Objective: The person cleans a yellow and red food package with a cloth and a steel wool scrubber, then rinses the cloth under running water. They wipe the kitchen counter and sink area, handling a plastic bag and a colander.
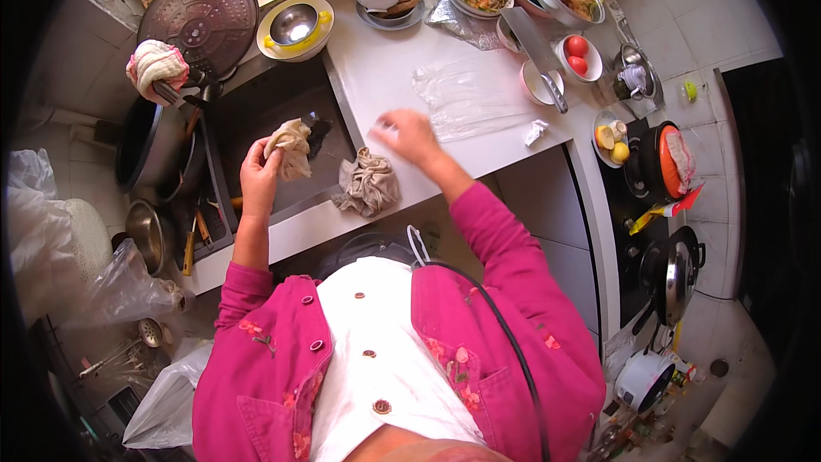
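Note:
Over the dark sink basin [256, 109], my left hand [262, 170] grips a crumpled beige cloth [292, 147]. My right hand [404, 135] is above the white countertop [378, 70], near the sink's right edge; it is blurred, and whether its fingers hold anything I cannot tell. A bunched grey-beige cloth [367, 183] lies on the counter's front edge between my hands. To the right of my right hand, a clear plastic sheet [471, 102] is spread on the counter. A dark wet patch or scrap [317, 131] shows in the sink behind the beige cloth.
A cleaver [532, 42] rests across small bowls at the back right, its handle towards me. Tomatoes [577, 54] sit in a bowl beside it. A steel bowl in a yellow-handled strainer [294, 24] stands behind the sink. Pans and a perforated lid [199, 25] crowd the left.

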Action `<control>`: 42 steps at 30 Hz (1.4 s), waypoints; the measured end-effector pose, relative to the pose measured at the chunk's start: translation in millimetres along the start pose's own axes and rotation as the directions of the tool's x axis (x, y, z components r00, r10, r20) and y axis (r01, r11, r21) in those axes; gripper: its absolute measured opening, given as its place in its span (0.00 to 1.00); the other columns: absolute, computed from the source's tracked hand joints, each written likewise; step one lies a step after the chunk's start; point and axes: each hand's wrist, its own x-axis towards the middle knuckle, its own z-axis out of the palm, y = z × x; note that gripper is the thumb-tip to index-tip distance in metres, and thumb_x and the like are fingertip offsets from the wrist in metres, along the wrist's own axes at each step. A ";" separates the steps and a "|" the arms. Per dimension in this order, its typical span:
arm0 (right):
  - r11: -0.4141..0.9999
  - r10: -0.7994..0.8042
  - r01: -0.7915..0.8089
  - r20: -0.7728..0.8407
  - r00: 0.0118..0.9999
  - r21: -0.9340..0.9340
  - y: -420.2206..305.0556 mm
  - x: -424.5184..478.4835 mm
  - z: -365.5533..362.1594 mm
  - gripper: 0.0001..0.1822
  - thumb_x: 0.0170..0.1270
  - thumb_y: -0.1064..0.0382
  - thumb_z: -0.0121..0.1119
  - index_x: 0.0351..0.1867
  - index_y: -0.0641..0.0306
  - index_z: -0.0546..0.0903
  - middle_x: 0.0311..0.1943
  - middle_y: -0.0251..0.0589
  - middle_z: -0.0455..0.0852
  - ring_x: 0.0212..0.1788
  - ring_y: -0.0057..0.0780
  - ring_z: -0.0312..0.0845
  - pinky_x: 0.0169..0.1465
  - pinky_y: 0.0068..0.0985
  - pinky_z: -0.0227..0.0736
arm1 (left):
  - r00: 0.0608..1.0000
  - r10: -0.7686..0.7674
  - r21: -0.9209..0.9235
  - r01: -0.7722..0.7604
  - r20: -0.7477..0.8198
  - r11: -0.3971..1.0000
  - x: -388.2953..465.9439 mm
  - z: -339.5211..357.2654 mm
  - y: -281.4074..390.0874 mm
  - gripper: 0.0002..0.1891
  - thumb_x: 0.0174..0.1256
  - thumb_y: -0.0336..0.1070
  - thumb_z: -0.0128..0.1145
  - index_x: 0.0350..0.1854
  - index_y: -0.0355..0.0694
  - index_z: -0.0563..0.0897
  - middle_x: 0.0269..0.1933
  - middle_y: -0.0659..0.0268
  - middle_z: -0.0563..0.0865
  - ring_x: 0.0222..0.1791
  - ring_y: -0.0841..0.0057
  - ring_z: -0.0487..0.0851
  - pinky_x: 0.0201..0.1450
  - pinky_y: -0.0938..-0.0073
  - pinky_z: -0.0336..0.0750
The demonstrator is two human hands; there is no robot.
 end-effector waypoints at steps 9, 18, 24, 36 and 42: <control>0.821 0.269 -0.274 -0.084 0.960 -0.500 121.9 119.3 -24.2 0.09 0.69 0.62 0.59 0.47 0.60 0.84 0.47 0.52 0.86 0.50 0.52 0.85 0.54 0.44 0.80 | 0.999 -0.013 0.065 0.016 -0.043 0.998 -15.3 -12.3 0.2 0.09 0.75 0.30 0.59 0.53 0.36 0.83 0.45 0.72 0.85 0.45 0.87 0.80 0.52 0.83 0.74; 0.896 0.190 -0.291 -0.304 0.934 -0.335 141.2 125.0 -9.6 0.03 0.66 0.68 0.59 0.37 0.64 0.82 0.47 0.52 0.87 0.49 0.50 0.87 0.51 0.43 0.82 | 0.996 -0.057 0.037 0.060 -0.071 0.998 -30.7 -27.1 -20.0 0.09 0.77 0.32 0.59 0.53 0.36 0.82 0.45 0.73 0.84 0.45 0.87 0.80 0.52 0.83 0.74; 0.879 0.149 -0.147 0.032 0.988 0.454 111.4 95.5 1.2 0.06 0.67 0.66 0.60 0.42 0.62 0.84 0.47 0.50 0.86 0.46 0.51 0.84 0.51 0.42 0.79 | 0.996 -0.085 0.047 0.087 -0.036 0.995 -24.3 -16.1 -18.5 0.09 0.76 0.33 0.59 0.53 0.37 0.82 0.44 0.72 0.84 0.44 0.87 0.80 0.51 0.82 0.75; 0.793 0.232 -0.228 0.066 0.970 0.566 14.2 -47.2 12.0 0.24 0.73 0.59 0.65 0.65 0.70 0.77 0.50 0.47 0.90 0.53 0.30 0.87 0.56 0.28 0.81 | 0.993 0.051 -0.020 -0.049 0.107 0.999 15.3 25.5 23.1 0.12 0.71 0.31 0.61 0.53 0.34 0.83 0.46 0.70 0.86 0.46 0.85 0.82 0.52 0.81 0.76; 0.586 0.236 -0.189 0.057 0.970 0.788 -51.6 -21.6 -4.3 0.37 0.72 0.63 0.66 0.77 0.68 0.63 0.61 0.50 0.82 0.50 0.29 0.86 0.50 0.24 0.82 | 0.933 -0.124 -0.390 0.258 0.337 0.884 31.5 73.7 47.7 0.17 0.77 0.38 0.58 0.63 0.38 0.79 0.52 0.68 0.86 0.50 0.81 0.84 0.53 0.78 0.78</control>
